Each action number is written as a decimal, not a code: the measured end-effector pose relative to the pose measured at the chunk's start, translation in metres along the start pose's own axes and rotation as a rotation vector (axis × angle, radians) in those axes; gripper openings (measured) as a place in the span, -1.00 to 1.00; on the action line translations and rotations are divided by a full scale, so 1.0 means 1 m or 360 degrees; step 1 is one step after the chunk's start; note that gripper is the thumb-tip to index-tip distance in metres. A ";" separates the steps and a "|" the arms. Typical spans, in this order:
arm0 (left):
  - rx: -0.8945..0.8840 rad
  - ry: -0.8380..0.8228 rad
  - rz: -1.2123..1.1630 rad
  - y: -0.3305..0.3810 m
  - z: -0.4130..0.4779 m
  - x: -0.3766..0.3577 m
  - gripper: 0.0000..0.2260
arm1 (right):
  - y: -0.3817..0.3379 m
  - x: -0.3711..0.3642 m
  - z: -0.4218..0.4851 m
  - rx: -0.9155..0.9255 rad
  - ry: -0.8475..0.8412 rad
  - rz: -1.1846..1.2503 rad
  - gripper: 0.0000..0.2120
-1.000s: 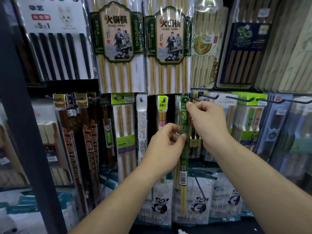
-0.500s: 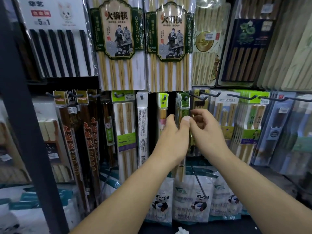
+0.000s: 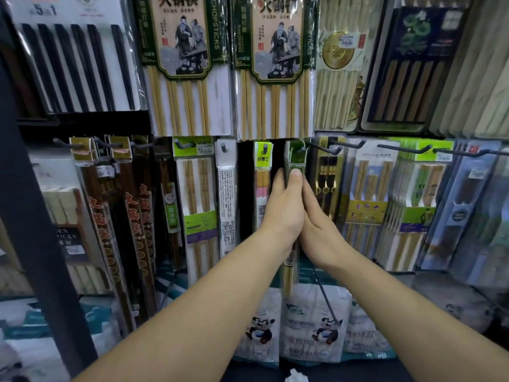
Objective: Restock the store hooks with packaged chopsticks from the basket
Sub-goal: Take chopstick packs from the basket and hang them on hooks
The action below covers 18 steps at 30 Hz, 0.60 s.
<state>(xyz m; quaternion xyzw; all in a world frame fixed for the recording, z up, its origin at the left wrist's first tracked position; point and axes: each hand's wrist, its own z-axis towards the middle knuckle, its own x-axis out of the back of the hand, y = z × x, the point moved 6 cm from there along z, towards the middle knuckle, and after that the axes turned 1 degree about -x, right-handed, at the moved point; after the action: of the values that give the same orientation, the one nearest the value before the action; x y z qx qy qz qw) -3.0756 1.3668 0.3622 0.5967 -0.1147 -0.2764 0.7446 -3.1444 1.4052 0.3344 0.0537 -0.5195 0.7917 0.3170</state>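
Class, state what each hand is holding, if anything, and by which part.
The left hand pinches the green-topped chopstick pack just below its header, thumb in front. The right hand lies flat against the pack's right edge; no grip shows.

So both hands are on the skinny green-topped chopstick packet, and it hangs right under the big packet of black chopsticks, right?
No. The left hand and right hand are on the skinny green-topped chopstick packet, but the head view shows it hanging under a big packet of pale bamboo chopsticks with a green label. The big packet of black chopsticks is far left.
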 end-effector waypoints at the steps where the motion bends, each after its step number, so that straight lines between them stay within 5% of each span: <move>1: 0.0020 0.0015 0.0006 -0.001 0.003 0.000 -0.50 | 0.002 0.000 0.005 0.0007 -0.0010 0.0008 -0.41; 12: 0.0102 0.0026 0.0065 -0.017 0.006 0.002 -0.44 | 0.020 -0.006 0.009 -0.0028 -0.0013 -0.0015 -0.39; 18: 0.0187 -0.0163 0.0333 -0.034 -0.034 0.017 -0.34 | 0.025 0.001 -0.051 -0.0226 0.0370 -0.0211 -0.55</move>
<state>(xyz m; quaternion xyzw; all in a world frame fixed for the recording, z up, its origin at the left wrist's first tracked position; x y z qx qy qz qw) -3.0541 1.3815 0.3185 0.6092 -0.2302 -0.2201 0.7263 -3.1466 1.4428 0.2924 -0.0266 -0.5292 0.7313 0.4295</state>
